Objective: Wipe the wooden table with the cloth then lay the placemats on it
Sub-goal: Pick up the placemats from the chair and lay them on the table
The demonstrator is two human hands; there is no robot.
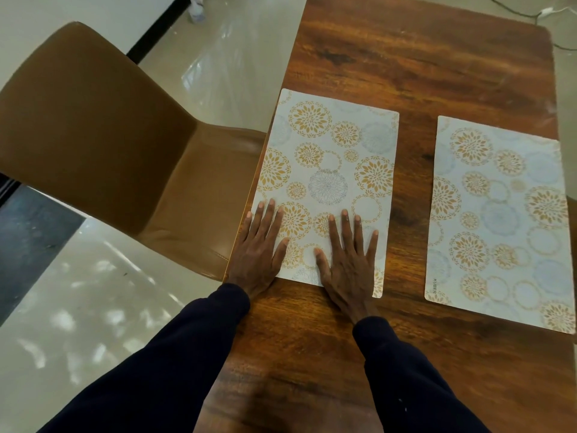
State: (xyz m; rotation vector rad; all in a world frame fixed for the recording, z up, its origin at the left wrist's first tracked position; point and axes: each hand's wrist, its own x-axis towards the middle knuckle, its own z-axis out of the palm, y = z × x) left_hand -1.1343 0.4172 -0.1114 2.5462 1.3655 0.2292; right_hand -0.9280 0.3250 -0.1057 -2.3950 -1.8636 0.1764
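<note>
Wooden table (421, 64), brown chair (93, 120), glossy floor (78, 307)

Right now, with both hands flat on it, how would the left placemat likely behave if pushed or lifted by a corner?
The left placemat looks thin and lies flat, so it would probably droop if lifted by a corner. On the glossy wooden table it may slide easily under the left hand and right hand. Rolling seems unlikely.

Placemats (331, 170) side by side (on table (421, 67))
</note>
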